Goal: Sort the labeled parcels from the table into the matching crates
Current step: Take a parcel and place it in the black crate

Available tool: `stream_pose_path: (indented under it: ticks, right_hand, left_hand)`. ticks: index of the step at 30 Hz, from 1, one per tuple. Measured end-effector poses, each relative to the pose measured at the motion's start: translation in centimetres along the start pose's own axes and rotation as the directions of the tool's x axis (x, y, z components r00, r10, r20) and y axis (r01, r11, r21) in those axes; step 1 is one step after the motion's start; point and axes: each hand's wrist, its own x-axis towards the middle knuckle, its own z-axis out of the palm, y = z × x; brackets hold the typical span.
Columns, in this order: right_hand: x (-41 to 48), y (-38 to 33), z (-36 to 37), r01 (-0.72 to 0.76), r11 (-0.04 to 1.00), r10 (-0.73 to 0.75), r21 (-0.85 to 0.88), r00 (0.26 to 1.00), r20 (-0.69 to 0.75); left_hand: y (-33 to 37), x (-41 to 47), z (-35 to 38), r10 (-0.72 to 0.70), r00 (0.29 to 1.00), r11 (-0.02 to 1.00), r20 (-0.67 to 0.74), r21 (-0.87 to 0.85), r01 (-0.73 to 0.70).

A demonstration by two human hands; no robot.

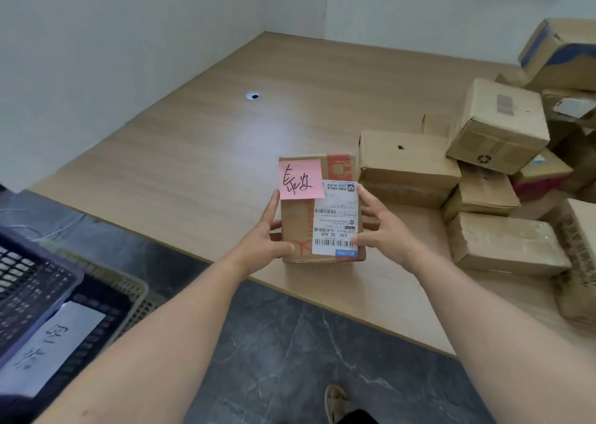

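Held parcel: a small brown cardboard parcel (321, 209) is seen near the middle of the view, resting on or just above the near edge of the table; contact underneath cannot be told.
Labels: a pink square sticky note (301, 179) with black handwriting is stuck on the parcel's top at 11 o'clock, and a white printed shipping label (337, 218) with barcodes is stuck on its right half.
Left hand: the left hand (267, 233) is pressed against the parcel's left side, fingers stretched along it and the thumb laid on the top near the front corner.
Right hand: the right hand (383, 226) is set against the right side, fingers spread, the thumb touching the shipping label; the parcel is clasped between both hands.
Table: a light wood-grain table (200, 139) is seen running from 6 o'clock up to 12 o'clock.
Other parcels: a heap of brown cardboard boxes (496, 178) is piled at 3 o'clock, just beside the held parcel.
Crates: a dark blue mesh plastic crate (29, 281) with a white handwritten paper sign (51, 346) is seen at 8 o'clock, on the dark marbled floor (306, 359), with a beige mesh crate (130, 286) beside it.
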Motion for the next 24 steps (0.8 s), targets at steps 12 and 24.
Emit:
stream_pose_path:
  ticks: [12,24]
  right_hand:
    - [4.2,0.7,-2.0,-0.023,1.000,0.025,-0.010,0.964,0.264]
    - [7.7,-5.1,1.5,0.291,0.947,-0.174,-0.132,0.815,0.552]
  left_hand:
    - [-0.2,1.0,0.0,-0.038,0.997,0.998,-0.061,-0.053,0.035]
    - [1.0,-5.5,-3.2,0.004,0.923,0.996,-0.386,0.081,0.029]
